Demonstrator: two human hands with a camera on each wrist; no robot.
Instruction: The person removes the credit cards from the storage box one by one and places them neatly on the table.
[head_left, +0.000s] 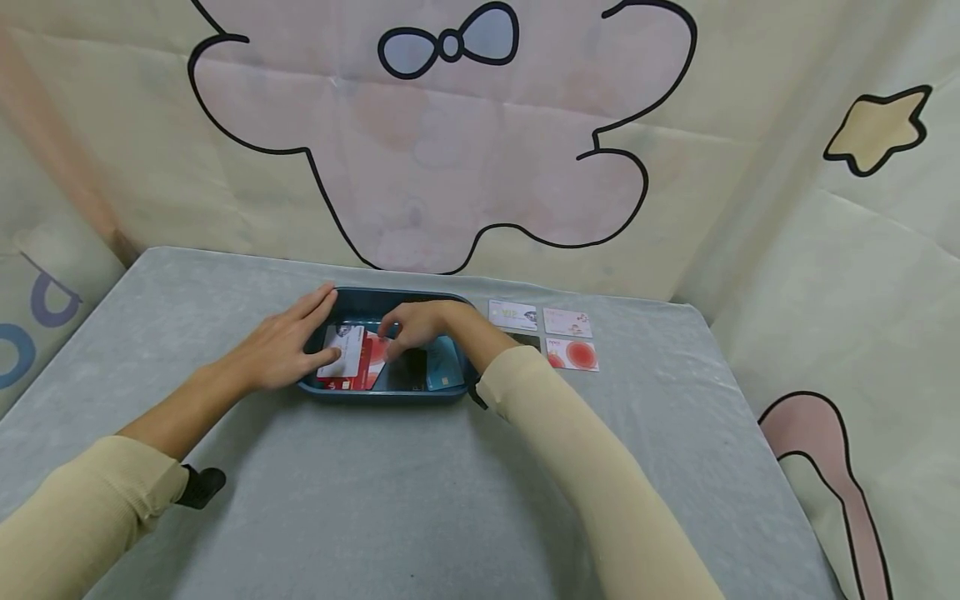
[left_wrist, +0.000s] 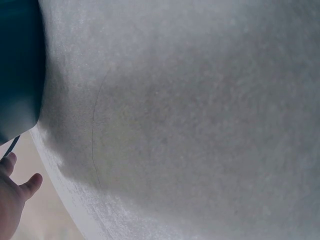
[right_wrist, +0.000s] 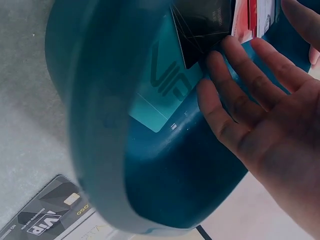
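Note:
A dark teal plastic bin [head_left: 386, 398] stands on the table with several cards inside. At its left end, my left hand [head_left: 281, 346] rests on the rim, with the thumb reaching in over a white card [head_left: 345, 340]. Red cards [head_left: 365, 375] lie under and beside that white one. My right hand [head_left: 420, 323] reaches in over the far side, its fingers extended and loosely bent near the red cards and a black card [right_wrist: 207, 20]. A teal VIP card [right_wrist: 165, 80] lies in the right part of the bin. I see no card gripped in either hand.
Right of the bin, cards lie in two rows on the grey cloth [head_left: 375, 500]: a white card [head_left: 513, 315], a pale pink card [head_left: 567, 322], a card with a red circle [head_left: 572, 354] and a dark VIP card [right_wrist: 45, 215]. A printed curtain [head_left: 480, 167] hangs behind.

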